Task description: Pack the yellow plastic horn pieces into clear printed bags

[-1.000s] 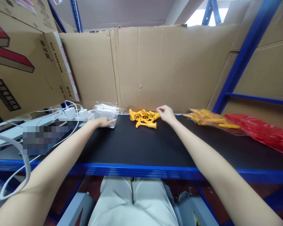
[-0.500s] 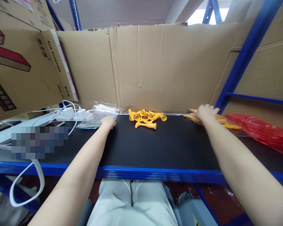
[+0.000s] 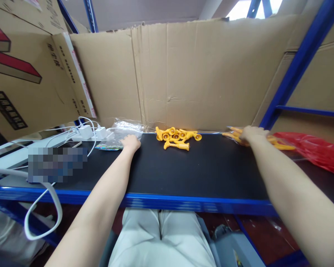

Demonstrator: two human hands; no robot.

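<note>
The black shelf is bounded by a cardboard wall behind and a blue lip in front, with bare room left across its middle. The left hand is laid knuckles-up on a clear bag; its grip cannot be told. The right hand is spread over a bag of yellow parts by the red bag, loose yellow parts lying between the hands.

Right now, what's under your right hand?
The right hand lies on a clear bag of long yellow parts at the back of the black shelf. Parts stick out on both sides; whatever lies under the palm is hidden.
</note>
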